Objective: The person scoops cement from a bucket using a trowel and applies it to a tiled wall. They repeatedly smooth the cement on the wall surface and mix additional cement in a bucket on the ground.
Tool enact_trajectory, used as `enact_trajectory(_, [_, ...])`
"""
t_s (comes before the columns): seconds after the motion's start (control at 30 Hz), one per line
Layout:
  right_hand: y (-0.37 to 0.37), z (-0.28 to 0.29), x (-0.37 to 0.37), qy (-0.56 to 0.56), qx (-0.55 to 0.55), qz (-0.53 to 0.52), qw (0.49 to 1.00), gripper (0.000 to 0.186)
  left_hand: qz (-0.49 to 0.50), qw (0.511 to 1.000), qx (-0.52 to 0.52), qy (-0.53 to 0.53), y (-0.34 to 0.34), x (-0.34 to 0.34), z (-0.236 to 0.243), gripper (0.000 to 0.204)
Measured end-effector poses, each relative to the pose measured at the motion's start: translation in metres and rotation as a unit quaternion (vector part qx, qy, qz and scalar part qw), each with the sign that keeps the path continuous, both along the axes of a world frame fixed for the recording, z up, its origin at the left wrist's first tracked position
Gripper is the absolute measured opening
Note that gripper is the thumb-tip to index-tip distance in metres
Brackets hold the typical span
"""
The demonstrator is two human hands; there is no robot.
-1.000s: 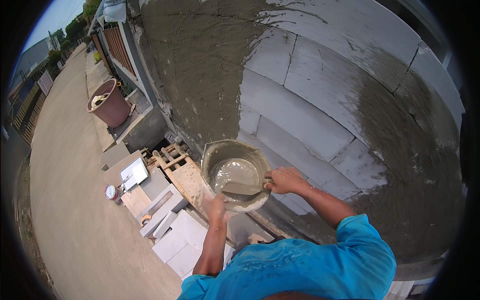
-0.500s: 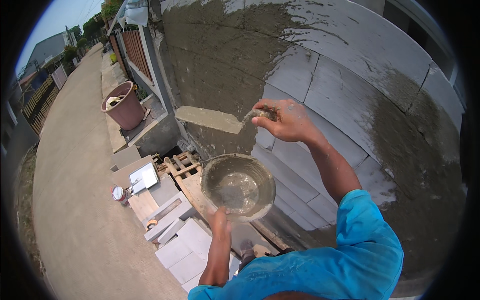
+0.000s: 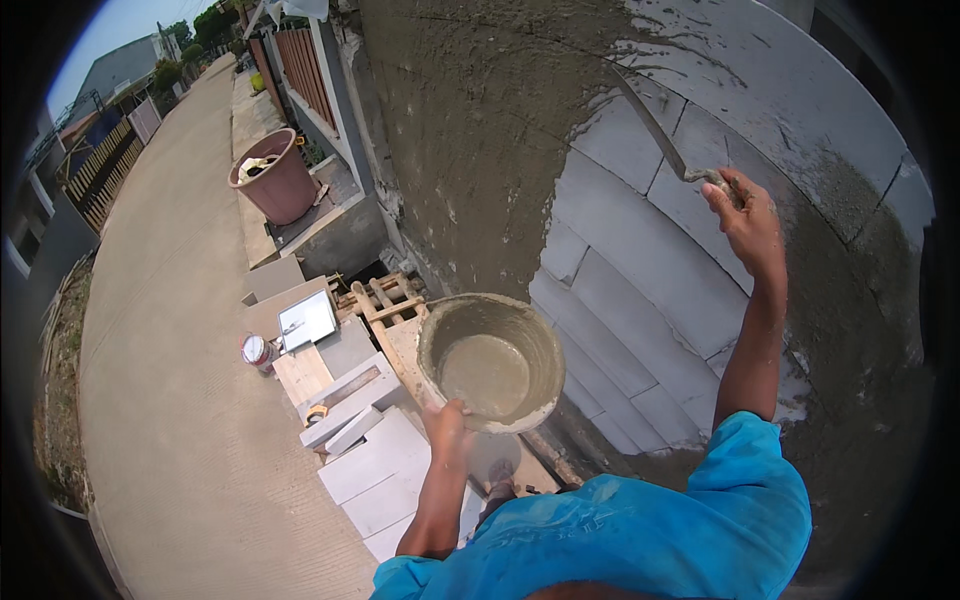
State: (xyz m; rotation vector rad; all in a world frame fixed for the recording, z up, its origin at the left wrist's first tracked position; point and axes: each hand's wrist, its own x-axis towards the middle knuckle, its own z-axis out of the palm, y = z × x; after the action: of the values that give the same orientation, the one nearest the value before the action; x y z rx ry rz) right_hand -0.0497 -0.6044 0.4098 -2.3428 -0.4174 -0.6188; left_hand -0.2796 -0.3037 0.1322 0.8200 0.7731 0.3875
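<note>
"How is the bucket (image 3: 542,350) held beside the wall (image 3: 620,285)?"
"Its near rim is clamped by the left hand's (image 3: 447,428) fingers; the raised trowel (image 3: 654,128) is gripped in the right hand's (image 3: 752,225)."
"What is risked?"
"Mortar (image 3: 485,375) could be spilled if that one-handed hold on the smeared rim were lost."
"And beyond?"
"Pale blockwork is left partly uncoated; farther off, a concrete lane (image 3: 165,270) is bordered by fences (image 3: 97,178)."

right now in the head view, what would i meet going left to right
slatted fence → pinkish-brown plastic tub → mortar-crusted bucket → trowel blade → right hand
</note>
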Motion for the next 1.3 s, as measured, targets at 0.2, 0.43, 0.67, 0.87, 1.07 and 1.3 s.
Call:
enact_trajectory(0.2, [0.047,-0.182,-0.075,0.289,-0.380,0.159,0.864,0.037,-0.081,0.994,0.054,-0.039,-0.033,0.038,-0.004,0.061])
enact_trajectory(0.43, [0.035,-0.221,-0.104,0.015,-0.343,0.087,0.935,0.030,-0.061,0.996,-0.021,-0.065,-0.045,0.047,0.008,0.058])
enact_trajectory(0.67, [0.034,-0.047,-0.040,0.106,-0.114,0.225,0.962,0.036,-0.049,0.997,-0.007,-0.057,-0.046,0.022,0.009,0.052])
enact_trajectory(0.87, [-0.010,0.064,0.028,0.111,0.159,0.150,0.969,0.036,-0.134,0.991,0.017,0.008,-0.073,-0.011,0.000,0.059])
enact_trajectory(1.07, [-0.161,-0.005,-0.149,-0.011,0.064,-0.052,0.997,0.030,-0.007,0.997,0.067,-0.026,-0.120,-0.042,-0.015,0.066])
enact_trajectory(1.3, [-0.139,-0.183,-0.193,0.300,-0.356,0.165,0.870,0.038,-0.062,0.996,0.038,-0.056,-0.212,-0.056,0.001,0.062])
